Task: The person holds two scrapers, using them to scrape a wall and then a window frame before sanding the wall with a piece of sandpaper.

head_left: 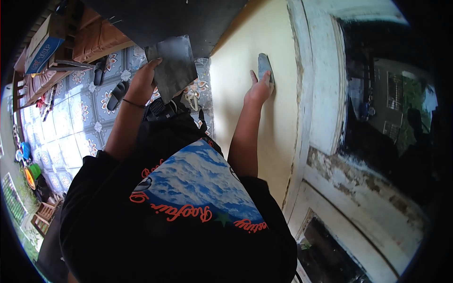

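My left hand grips the edge of a flat, dark grey rectangular board with a smeared surface, held out at the upper middle. To its right, my right hand is closed on a small grey tool, which lies against the pale yellow wall. The thumb and a finger of that hand show on either side of the tool's lower end. The underside of the tool, against the wall, is hidden.
A weathered white door frame with dark glass stands on the right. Black sandals lie on the patterned tile floor at left. A blue and brown box and a dark panel are at the top.
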The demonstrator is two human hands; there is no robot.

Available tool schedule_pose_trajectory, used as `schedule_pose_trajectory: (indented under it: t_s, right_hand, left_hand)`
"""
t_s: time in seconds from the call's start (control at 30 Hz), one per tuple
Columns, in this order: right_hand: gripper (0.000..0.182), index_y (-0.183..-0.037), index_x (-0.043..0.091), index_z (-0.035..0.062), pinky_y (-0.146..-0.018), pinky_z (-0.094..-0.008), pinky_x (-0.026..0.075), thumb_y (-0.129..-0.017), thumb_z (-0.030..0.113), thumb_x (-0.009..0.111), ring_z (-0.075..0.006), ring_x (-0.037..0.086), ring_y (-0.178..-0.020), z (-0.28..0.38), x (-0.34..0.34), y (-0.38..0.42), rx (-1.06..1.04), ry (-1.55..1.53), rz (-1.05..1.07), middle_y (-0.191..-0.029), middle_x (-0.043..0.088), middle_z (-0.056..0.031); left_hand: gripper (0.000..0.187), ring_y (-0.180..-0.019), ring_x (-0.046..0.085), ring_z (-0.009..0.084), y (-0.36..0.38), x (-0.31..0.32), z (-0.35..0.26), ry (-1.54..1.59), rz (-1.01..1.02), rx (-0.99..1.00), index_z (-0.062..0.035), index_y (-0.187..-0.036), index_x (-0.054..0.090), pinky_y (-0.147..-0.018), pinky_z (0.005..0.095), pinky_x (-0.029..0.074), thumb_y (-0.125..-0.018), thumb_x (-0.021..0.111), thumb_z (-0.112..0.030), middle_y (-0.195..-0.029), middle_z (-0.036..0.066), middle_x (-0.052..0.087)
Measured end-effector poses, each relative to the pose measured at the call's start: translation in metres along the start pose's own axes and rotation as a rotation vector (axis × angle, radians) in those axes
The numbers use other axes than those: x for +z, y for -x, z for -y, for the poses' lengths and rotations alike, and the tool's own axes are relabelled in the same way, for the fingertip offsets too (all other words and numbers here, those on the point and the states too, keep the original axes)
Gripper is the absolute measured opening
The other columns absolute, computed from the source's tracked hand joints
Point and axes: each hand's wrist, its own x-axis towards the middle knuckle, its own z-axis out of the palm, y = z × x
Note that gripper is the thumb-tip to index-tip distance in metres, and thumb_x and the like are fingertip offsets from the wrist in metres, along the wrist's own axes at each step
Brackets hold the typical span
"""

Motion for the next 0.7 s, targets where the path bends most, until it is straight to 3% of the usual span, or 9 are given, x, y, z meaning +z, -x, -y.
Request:
schedule_pose_trajectory:
  t_s: [0.07,0.1,0.17,0.27,0.4,0.5,0.6,0.63,0.7]
  right_hand:
    - [0.046,-0.113,0.032,-0.0123,-0.084,-0.0333,0.047,-0.087,0.023,0.044,-0.0274,0.048,-0.099,0.002,-0.05,0.027,-0.011,-0.058,-0.029,-0.121,0.035,-0.0184]
    - [0.042,-0.112,0.034,-0.0115,-0.083,-0.0359,0.047,-0.087,0.021,0.044,-0.0258,0.048,-0.099,0.0,-0.076,0.039,-0.023,-0.087,0.0,-0.119,0.037,-0.0177]
    - [0.039,-0.111,0.035,-0.0106,-0.082,-0.0385,0.048,-0.087,0.018,0.044,-0.0241,0.049,-0.098,-0.005,-0.13,0.065,-0.042,-0.136,-0.006,-0.118,0.039,-0.017]
    - [0.031,-0.11,0.04,-0.0062,-0.081,-0.0437,0.047,-0.087,0.014,0.044,-0.0208,0.048,-0.099,-0.013,-0.214,0.112,-0.087,-0.156,-0.002,-0.112,0.045,-0.0134]
    - [0.035,-0.114,0.039,-0.0053,-0.081,-0.0411,0.047,-0.086,0.016,0.045,-0.0228,0.048,-0.1,-0.014,-0.32,0.181,0.001,-0.017,-0.203,-0.113,0.045,-0.0141]
    - [0.035,-0.108,0.046,-0.0073,-0.081,-0.0348,0.047,-0.087,0.02,0.043,-0.0217,0.053,-0.091,-0.017,-0.382,0.211,-0.025,0.459,-0.221,-0.105,0.051,-0.0136]
    - [0.031,-0.108,0.049,-0.0043,-0.071,-0.0436,0.043,-0.084,0.015,0.044,-0.0291,0.056,-0.08,-0.01,-0.394,0.209,-0.094,1.149,-0.114,-0.087,0.058,-0.0215]
    - [0.031,-0.108,0.049,-0.0043,-0.071,-0.0436,0.043,-0.084,0.015,0.044,-0.0291,0.056,-0.08,-0.016,-0.391,0.202,-0.098,1.157,-0.105,-0.087,0.058,-0.0215]
    - [0.028,-0.103,0.052,-0.0039,-0.065,-0.0468,0.04,-0.081,0.011,0.045,-0.0339,0.056,-0.071,-0.027,-0.37,0.176,-0.391,2.059,0.2,-0.072,0.056,-0.0231]
  left_hand:
    - [0.033,-0.097,0.052,0.0182,0.019,0.02,0.008,-0.427,0.139,0.351,0.0029,-0.108,0.045,-0.085,0.0272,0.039,-0.083,0.047,-0.019,-0.103,0.009,0.053]
    - [0.033,-0.097,0.052,0.0182,0.019,0.026,0.015,-0.446,0.17,0.345,0.0029,-0.108,0.045,-0.085,0.0272,0.039,-0.083,0.047,-0.019,-0.103,0.009,0.053]
    - [0.031,-0.097,0.052,0.018,0.016,0.041,0.028,-0.046,0.152,0.015,0.0025,-0.108,0.046,-0.085,0.027,0.04,-0.084,0.046,-0.017,-0.105,0.009,0.053]
    - [0.03,-0.097,0.052,0.0175,0.031,0.075,0.037,0.063,0.159,-0.152,0.0021,-0.107,0.047,-0.084,0.0274,0.041,-0.084,0.046,-0.017,-0.106,0.01,0.053]
    - [0.03,-0.096,0.052,0.017,0.048,0.098,0.054,0.034,0.237,-0.136,0.0022,-0.105,0.048,-0.083,0.0277,0.041,-0.084,0.047,-0.018,-0.104,0.01,0.053]
    - [0.03,-0.096,0.052,0.0163,0.049,0.099,0.06,0.025,0.166,-0.209,0.0024,-0.105,0.048,-0.083,0.0276,0.041,-0.084,0.047,-0.019,-0.103,0.009,0.054]
    - [0.029,-0.095,0.052,0.0158,0.05,0.089,0.056,0.007,0.11,-0.23,0.001,-0.105,0.049,-0.083,0.0276,0.041,-0.083,0.048,-0.018,-0.102,0.008,0.054]
    - [0.029,-0.094,0.052,0.0159,0.049,0.084,0.052,0.007,0.1,-0.235,0.0005,-0.106,0.049,-0.083,0.0276,0.041,-0.083,0.048,-0.018,-0.101,0.008,0.054]
    - [0.029,-0.094,0.053,0.0161,0.04,0.075,0.043,0.029,0.084,-0.229,0.0,-0.106,0.048,-0.083,0.0276,0.042,-0.083,0.048,-0.018,-0.101,0.008,0.054]
